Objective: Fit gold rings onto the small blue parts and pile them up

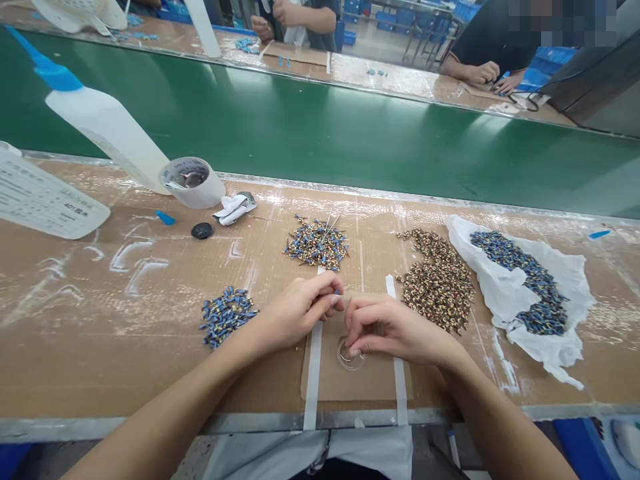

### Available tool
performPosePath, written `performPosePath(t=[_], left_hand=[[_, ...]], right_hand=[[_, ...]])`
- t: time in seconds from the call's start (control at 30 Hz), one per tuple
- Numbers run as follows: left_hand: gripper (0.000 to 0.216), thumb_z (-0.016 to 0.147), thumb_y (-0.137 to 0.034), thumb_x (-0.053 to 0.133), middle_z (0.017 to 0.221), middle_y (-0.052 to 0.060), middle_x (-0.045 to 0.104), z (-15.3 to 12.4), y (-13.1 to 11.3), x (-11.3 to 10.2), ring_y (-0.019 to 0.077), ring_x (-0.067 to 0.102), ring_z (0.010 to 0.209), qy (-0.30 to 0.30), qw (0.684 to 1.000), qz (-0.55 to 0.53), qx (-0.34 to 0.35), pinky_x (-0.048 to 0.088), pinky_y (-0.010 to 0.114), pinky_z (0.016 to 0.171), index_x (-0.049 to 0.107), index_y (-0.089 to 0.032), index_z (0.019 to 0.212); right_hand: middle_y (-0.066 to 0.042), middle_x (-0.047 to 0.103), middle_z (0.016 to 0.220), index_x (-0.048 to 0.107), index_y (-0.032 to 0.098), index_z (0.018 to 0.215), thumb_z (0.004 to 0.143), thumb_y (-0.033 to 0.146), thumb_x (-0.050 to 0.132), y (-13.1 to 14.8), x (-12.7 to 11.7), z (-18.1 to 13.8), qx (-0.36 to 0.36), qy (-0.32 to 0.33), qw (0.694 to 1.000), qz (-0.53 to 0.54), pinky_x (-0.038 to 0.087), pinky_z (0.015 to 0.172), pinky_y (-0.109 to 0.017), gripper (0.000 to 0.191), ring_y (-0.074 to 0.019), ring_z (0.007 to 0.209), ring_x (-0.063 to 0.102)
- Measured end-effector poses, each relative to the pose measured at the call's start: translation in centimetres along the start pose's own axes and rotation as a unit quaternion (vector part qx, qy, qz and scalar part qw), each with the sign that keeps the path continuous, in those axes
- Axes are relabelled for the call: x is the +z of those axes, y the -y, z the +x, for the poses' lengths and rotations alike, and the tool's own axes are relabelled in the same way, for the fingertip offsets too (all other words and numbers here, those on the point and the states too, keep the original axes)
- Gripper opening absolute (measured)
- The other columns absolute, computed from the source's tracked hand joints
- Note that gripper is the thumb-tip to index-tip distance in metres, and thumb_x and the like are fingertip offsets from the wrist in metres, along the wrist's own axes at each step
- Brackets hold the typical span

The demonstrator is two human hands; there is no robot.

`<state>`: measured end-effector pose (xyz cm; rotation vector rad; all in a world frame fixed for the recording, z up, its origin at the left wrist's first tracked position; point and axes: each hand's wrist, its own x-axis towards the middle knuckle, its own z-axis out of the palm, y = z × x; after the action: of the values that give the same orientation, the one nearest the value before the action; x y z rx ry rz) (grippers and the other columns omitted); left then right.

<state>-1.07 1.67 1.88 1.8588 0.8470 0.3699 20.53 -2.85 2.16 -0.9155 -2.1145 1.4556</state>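
My left hand (300, 312) pinches a small blue component (339, 292) at its fingertips. My right hand (387, 327) is curled close by, its fingers almost meeting the left hand's, above a small clear round dish (350, 355). Whatever the right fingers may hold is hidden. Both hands rest over a cardboard pad (350, 385) taped to the brown cardboard bench top (125, 373). Near them lie piles of small blue-and-gold components (317, 244) (227, 317), a heap of brown-gold components (437, 283), and blue components on white plastic sheeting (565, 280).
A white glue bottle with a blue nozzle (107, 127), a tape roll (193, 183), a white cloth (233, 208), a black cap (202, 231) and a printed sheet (45, 197) lie at the left. A green conveyor belt (320, 127) runs behind, with co-workers' hands beyond it.
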Motion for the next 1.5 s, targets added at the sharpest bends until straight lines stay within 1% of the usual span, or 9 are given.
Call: performPosePath(t=[0.23, 0.43, 0.53, 0.7, 0.8, 0.9, 0.97, 1.17, 1.5], left_hand=[[0.015, 0.096, -0.016, 0.044, 0.081, -0.002, 0.066, 0.1, 0.1, -0.1, 0.01, 0.058, 0.07, 0.012, 0.999, 0.028, 0.011, 0.042, 0.022, 0.067, 0.059, -0.019, 0.099], [0.016, 0.096, -0.015, 0.046, 0.082, -0.001, 0.068, 0.1, 0.2, 0.1, 0.0099, 0.062, 0.074, 0.016, 1.0, 0.023, 0.01, 0.043, 0.021, 0.07, 0.062, -0.018, 0.099], [0.014, 0.095, -0.018, 0.049, 0.083, -0.001, 0.07, 0.1, 0.3, 0.2, 0.0105, 0.063, 0.075, 0.015, 1.0, 0.018, 0.009, 0.043, 0.022, 0.07, 0.062, -0.018, 0.099], [0.013, 0.096, -0.019, 0.049, 0.084, 0.0, 0.071, 0.2, 0.6, 0.7, 0.0119, 0.065, 0.077, 0.015, 1.0, 0.011, 0.025, 0.044, 0.023, 0.072, 0.061, -0.017, 0.099], [0.013, 0.095, -0.017, 0.049, 0.086, 0.001, 0.072, 0.2, 0.6, 1.1, 0.0119, 0.066, 0.08, 0.017, 0.999, 0.002, 0.031, 0.045, 0.022, 0.073, 0.061, -0.018, 0.1], [0.013, 0.095, -0.016, 0.049, 0.088, 0.001, 0.073, 0.2, 0.5, 1.3, 0.0119, 0.067, 0.083, 0.023, 0.999, -0.005, 0.031, 0.045, 0.022, 0.074, 0.061, -0.018, 0.099], [0.012, 0.094, -0.015, 0.049, 0.089, 0.001, 0.073, 0.2, 0.6, 1.3, 0.0121, 0.067, 0.084, 0.028, 0.999, -0.009, 0.029, 0.045, 0.022, 0.075, 0.061, -0.018, 0.097], [0.012, 0.095, -0.016, 0.049, 0.091, 0.002, 0.075, 0.4, 0.6, 1.2, 0.0136, 0.068, 0.088, 0.033, 0.999, -0.011, 0.022, 0.045, 0.024, 0.078, 0.06, -0.017, 0.1], [0.013, 0.096, -0.017, 0.048, 0.089, 0.001, 0.074, 0.3, 0.6, 1.2, 0.0143, 0.067, 0.085, 0.032, 0.999, -0.002, 0.034, 0.044, 0.024, 0.076, 0.061, -0.018, 0.098]], right_hand=[[-0.001, 0.064, 0.086, 0.064, 0.018, 0.082, 0.089, 0.027, 0.067, 0.0, 0.1, 0.0, 0.013, -0.012, 1.0, -0.007, 0.047, 0.08, -0.029, 0.011, -0.015, 0.086, 0.06], [-0.002, 0.066, 0.085, 0.064, 0.018, 0.082, 0.089, 0.026, 0.065, 0.2, -0.1, -0.2, 0.03, -0.012, 0.998, 0.059, 0.048, 0.08, -0.03, 0.01, -0.0155, 0.086, 0.061], [-0.002, 0.066, 0.084, 0.063, 0.018, 0.081, 0.089, 0.026, 0.066, 0.4, -0.6, -0.5, 0.043, -0.036, 0.993, 0.101, 0.048, 0.077, -0.029, 0.012, -0.0142, 0.081, 0.061], [-0.002, 0.065, 0.079, 0.062, 0.018, 0.079, 0.088, 0.03, 0.067, 0.1, -1.3, -1.0, 0.073, -0.155, 0.98, 0.1, 0.045, 0.068, -0.028, 0.016, -0.0137, 0.074, 0.058], [-0.002, 0.065, 0.08, 0.061, 0.019, 0.081, 0.088, 0.031, 0.067, 0.0, -1.1, -1.1, 0.063, -0.243, 0.964, 0.09, 0.045, 0.066, -0.028, 0.015, -0.0146, 0.074, 0.059], [-0.002, 0.064, 0.079, 0.062, 0.02, 0.081, 0.088, 0.029, 0.066, 0.0, -0.6, -0.9, 0.04, -0.329, 0.943, 0.04, 0.045, 0.066, -0.028, 0.012, -0.0149, 0.073, 0.059], [-0.002, 0.065, 0.079, 0.062, 0.02, 0.081, 0.088, 0.027, 0.066, 0.1, -0.3, -0.8, 0.032, -0.362, 0.932, -0.008, 0.045, 0.067, -0.029, 0.011, -0.0153, 0.073, 0.06], [-0.002, 0.069, 0.076, 0.062, 0.02, 0.079, 0.088, 0.025, 0.065, 0.5, -0.2, -0.4, 0.032, -0.353, 0.929, -0.106, 0.045, 0.065, -0.028, 0.011, -0.0155, 0.071, 0.063], [-0.003, 0.069, 0.077, 0.061, 0.02, 0.079, 0.089, 0.026, 0.064, 0.3, 0.0, -0.3, 0.04, -0.343, 0.931, -0.116, 0.046, 0.065, -0.028, 0.012, -0.0157, 0.07, 0.063]])
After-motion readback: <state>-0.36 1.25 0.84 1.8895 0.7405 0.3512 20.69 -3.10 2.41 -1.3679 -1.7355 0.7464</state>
